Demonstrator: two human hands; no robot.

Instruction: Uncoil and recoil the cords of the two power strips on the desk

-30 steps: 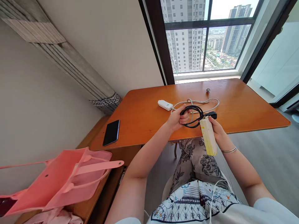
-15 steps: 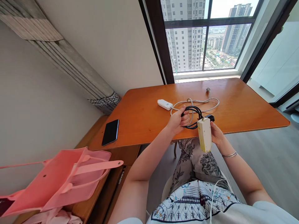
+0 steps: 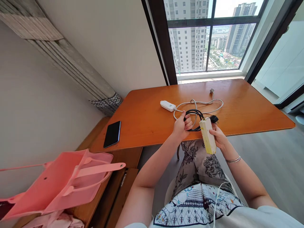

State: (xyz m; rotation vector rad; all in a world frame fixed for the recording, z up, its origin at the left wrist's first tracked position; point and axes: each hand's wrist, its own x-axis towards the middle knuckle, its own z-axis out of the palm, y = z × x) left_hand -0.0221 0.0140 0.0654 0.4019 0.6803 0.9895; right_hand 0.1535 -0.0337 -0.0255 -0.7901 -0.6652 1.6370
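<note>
My left hand (image 3: 182,126) is closed round the looped black cord (image 3: 195,111), just over the table's front edge. The cord runs to a yellowed white power strip (image 3: 208,136), which hangs at a tilt beyond the edge, above my lap. My right hand (image 3: 218,136) grips the strip from its right side, thumb across the near face. A black plug (image 3: 214,119) sticks out above the right fingers; whether they also touch it, I cannot tell. Behind my hands a second, white power strip (image 3: 167,105) lies on the table with its pale cord (image 3: 209,103) in loose loops.
The wooden table (image 3: 144,126) has a black phone (image 3: 112,134) at its left front. A pink bag (image 3: 59,180) stands open on a lower wooden surface at the left. The far plug (image 3: 212,91) of the pale cord lies near the window.
My right thumb has come round onto the near face of the yellowed strip, which has turned slightly. My left hand and the black coil have shifted a little.
</note>
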